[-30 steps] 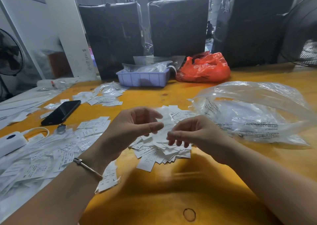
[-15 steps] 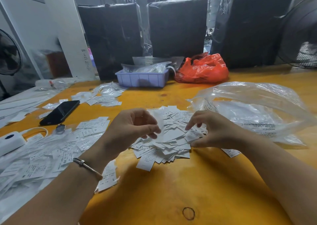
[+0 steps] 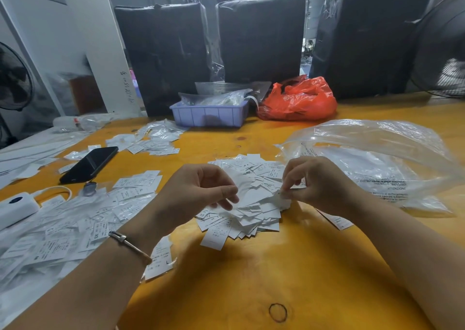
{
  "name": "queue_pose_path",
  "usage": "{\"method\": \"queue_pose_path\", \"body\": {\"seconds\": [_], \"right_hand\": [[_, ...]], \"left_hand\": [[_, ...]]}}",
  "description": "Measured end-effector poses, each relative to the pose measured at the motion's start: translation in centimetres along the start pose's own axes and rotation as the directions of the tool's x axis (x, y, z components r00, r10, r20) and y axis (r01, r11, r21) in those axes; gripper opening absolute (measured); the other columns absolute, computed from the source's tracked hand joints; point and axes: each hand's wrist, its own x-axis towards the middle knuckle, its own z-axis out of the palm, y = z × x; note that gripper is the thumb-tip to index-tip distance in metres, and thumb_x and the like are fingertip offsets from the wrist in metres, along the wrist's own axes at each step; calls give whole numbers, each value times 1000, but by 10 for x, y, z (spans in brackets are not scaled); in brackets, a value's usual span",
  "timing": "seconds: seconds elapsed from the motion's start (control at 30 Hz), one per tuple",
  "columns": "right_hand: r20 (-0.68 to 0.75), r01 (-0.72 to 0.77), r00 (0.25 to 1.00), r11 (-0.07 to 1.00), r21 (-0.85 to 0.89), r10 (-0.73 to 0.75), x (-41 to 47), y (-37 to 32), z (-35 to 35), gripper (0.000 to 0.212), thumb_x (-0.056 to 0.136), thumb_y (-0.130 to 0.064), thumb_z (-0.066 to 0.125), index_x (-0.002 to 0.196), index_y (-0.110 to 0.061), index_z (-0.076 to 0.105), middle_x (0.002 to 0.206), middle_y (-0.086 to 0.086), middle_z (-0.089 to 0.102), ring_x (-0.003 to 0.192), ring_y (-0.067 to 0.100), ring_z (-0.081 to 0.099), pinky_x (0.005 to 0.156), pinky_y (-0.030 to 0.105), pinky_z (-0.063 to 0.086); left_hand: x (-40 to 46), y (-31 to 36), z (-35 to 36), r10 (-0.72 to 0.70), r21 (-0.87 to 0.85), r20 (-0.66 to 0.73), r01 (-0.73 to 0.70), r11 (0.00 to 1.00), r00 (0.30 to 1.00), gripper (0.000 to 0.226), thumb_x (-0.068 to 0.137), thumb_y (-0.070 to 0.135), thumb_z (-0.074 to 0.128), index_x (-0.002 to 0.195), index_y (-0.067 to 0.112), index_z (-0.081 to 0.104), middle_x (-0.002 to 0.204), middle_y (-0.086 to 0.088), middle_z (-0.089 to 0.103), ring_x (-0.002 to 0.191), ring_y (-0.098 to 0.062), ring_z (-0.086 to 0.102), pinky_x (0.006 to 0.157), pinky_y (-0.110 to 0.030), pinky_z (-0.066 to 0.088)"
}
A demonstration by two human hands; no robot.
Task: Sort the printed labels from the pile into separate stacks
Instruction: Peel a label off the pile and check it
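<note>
A loose pile of small white printed labels (image 3: 254, 204) lies in the middle of the orange table. My left hand (image 3: 193, 196) hovers over the pile's left side and holds a small bunch of labels (image 3: 240, 182) between thumb and curled fingers. My right hand (image 3: 319, 183) is at the pile's right edge, fingertips pinching a single label (image 3: 281, 196) just above the heap. Spread stacks of sorted labels (image 3: 83, 219) cover the table to the left, and another group of labels (image 3: 153, 142) lies further back.
A large clear plastic bag (image 3: 372, 158) lies right of the pile. A black phone (image 3: 89, 163) and a white power bank (image 3: 15, 207) sit at the left. At the back stand a purple tray (image 3: 208, 114) and a red bag (image 3: 299, 100). One stray label (image 3: 337, 220) lies under my right forearm.
My right hand went from my left hand out to the pile's right side, then drew back a little with a label pinched in its fingertips. My left hand has barely moved.
</note>
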Motion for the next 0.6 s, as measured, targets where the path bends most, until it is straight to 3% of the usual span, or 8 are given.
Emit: {"method": "queue_pose_path", "body": {"seconds": [0.2,0.3,0.4,0.5,0.6], "right_hand": [[-43,38,999,993,114,-33,0,-5,3,19,63,-11,88,60,-13,69,65,-1,63,60,20,53,56,32,46],[-16,58,998,981,187,-56,0,-7,8,18,64,-16,88,63,-14,69,70,2,64,60,18,51,55,29,43],[139,35,988,973,226,-68,-2,-12,10,24,65,-42,82,77,-22,77,84,-6,69,66,13,58,54,22,45],[100,-1,995,962,272,-27,-2,-8,3,38,63,-60,72,77,-24,78,81,-7,70,67,10,60,53,17,43],[46,-57,998,974,219,48,0,1,-4,19,75,-43,74,75,-25,75,73,-6,70,65,12,61,55,27,46]], "left_hand": [[0,-1,-1,-5,9,3,5,1000,1000,7,85,10,72,87,4,70,79,-6,76,72,-20,73,61,-22,54],[1,-2,0,-8,21,6,8,1000,1000,7,85,11,72,87,5,71,79,-6,76,72,-20,73,62,-22,54],[1,-3,1,-9,30,8,9,1000,1000,7,85,13,73,87,6,71,79,-5,76,72,-19,73,63,-22,54],[1,-4,0,-7,32,15,7,999,1000,6,85,13,73,86,8,71,79,-4,76,72,-19,73,63,-21,54],[1,-4,0,-12,31,18,11,999,1000,5,85,12,73,86,8,71,79,-4,76,72,-19,73,63,-21,54]]}}
